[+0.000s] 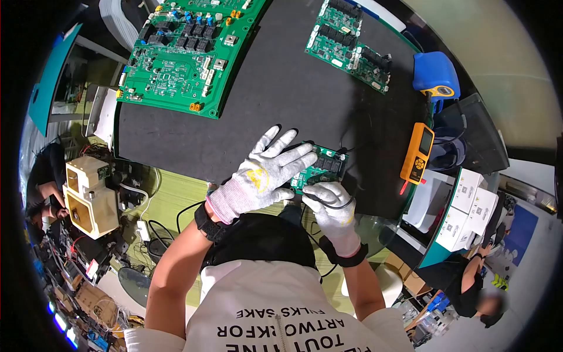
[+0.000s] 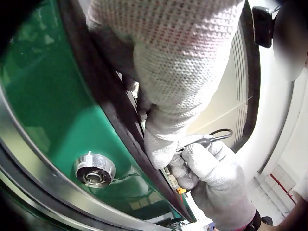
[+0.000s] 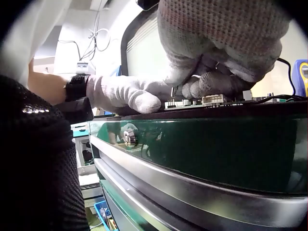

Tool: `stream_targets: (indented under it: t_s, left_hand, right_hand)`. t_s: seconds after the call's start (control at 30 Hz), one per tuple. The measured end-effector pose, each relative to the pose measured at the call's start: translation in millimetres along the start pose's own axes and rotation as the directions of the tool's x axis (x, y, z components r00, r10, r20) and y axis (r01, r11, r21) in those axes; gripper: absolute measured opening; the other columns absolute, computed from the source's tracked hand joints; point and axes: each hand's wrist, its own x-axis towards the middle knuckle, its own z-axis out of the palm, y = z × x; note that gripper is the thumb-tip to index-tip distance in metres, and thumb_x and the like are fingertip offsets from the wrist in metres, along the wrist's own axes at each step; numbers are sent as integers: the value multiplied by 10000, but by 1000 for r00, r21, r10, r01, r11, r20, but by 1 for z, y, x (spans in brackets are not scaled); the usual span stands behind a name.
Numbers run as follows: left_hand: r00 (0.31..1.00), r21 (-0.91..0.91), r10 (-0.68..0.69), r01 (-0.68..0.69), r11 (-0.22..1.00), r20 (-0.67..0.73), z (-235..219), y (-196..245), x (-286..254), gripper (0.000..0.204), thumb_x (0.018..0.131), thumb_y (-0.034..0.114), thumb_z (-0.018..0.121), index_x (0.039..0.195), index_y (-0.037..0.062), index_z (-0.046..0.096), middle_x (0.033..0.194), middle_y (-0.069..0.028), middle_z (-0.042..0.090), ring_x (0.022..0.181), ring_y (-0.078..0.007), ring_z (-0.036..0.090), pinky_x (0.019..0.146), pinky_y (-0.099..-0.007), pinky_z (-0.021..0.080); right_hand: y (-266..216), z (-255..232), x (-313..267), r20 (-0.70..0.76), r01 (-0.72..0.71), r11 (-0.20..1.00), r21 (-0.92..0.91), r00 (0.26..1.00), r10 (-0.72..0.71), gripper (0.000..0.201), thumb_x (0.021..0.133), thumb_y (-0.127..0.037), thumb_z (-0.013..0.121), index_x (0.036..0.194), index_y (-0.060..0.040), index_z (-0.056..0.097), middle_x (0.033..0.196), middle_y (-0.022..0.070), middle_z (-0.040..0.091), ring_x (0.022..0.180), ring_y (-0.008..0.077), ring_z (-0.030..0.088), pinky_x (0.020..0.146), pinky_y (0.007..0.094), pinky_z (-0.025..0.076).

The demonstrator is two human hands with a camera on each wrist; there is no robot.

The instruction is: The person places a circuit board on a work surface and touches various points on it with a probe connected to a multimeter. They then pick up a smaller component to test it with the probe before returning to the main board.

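Note:
A small green circuit board (image 1: pixel 321 171) lies at the front edge of the dark bench mat. My gloved left hand (image 1: pixel 264 173) is spread flat with straight fingers, its fingertips over the board's left side. My gloved right hand (image 1: pixel 333 206) is at the board's front right, fingers curled around a thin black probe-like tool (image 2: pixel 206 142) with a looping black cable. In the right wrist view a narrow metal tip (image 3: pixel 173 91) points down close over the board's pins. Just left of it lies my left thumb (image 3: pixel 144 102). The fingers hide most of the tool.
A large green circuit board (image 1: pixel 170 82) lies at the back left, smaller boards (image 1: pixel 349 44) at the back right. On the right are an orange meter (image 1: pixel 417 154) and a blue-and-yellow station (image 1: pixel 435 75). White boxes (image 1: pixel 469 205) stand beyond. Another person (image 1: pixel 451 281) is at the right.

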Motion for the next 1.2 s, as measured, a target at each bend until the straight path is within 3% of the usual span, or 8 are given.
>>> stream_targets:
  t_s: [0.17,0.37,0.43,0.53,0.77,1.1,1.2]
  left_hand:
    - [1000,-20,-2,1,1000,-28,4,-1,-1,858,606,353,705,1374,146,385,1416,-50,376,1356,-315,239,1120,-494,115]
    - [1000,-11,-6,6,1000,-7,3,-1,-1,846,621,375,681,1378,147,379,1420,-56,370,1355,-321,239,1116,-503,115]
    - [1000,-19,1,-1,1000,-25,4,-2,-2,846,622,377,680,1378,147,379,1420,-57,370,1355,-322,240,1116,-504,115]
    - [999,-21,16,-17,1000,-47,6,-4,-2,850,621,383,679,1379,145,377,1421,-59,369,1354,-323,241,1115,-505,117]
    - [999,-14,26,-27,1000,-48,3,-3,-1,851,600,367,706,1359,125,406,1398,-70,398,1343,-329,263,1111,-508,137]
    - [997,-16,31,-33,999,-67,0,0,-1,845,587,343,727,1342,113,426,1383,-78,416,1334,-332,281,1114,-503,141]
    - [998,5,16,-15,1000,-53,0,2,0,856,576,323,740,1344,117,423,1386,-75,412,1333,-327,286,1115,-500,143]
  right_hand:
    - [7,4,-3,4,47,998,-36,999,-46,225,685,-94,733,894,-127,654,858,16,613,738,209,601,623,324,501]
    - [2,3,0,3,13,999,-50,1000,-13,214,685,-117,741,879,-129,651,834,19,613,728,218,606,615,333,503]
    - [0,2,0,38,-60,998,33,998,59,173,723,-22,705,878,-69,646,834,58,618,747,206,609,649,304,499]
    - [-2,2,0,57,-85,996,14,995,84,177,729,-20,705,887,-67,641,825,58,612,737,198,612,637,296,500]
    - [-4,3,2,0,-12,1000,8,1000,12,205,714,-14,718,888,-71,626,819,50,609,722,194,625,620,290,511]
    - [-11,2,2,34,-46,989,-143,998,51,183,732,-85,720,896,-98,640,845,37,623,734,192,636,624,294,516]
    - [-14,3,3,12,-104,991,-84,994,106,143,736,-148,695,858,-121,627,790,44,608,699,243,608,598,343,498]
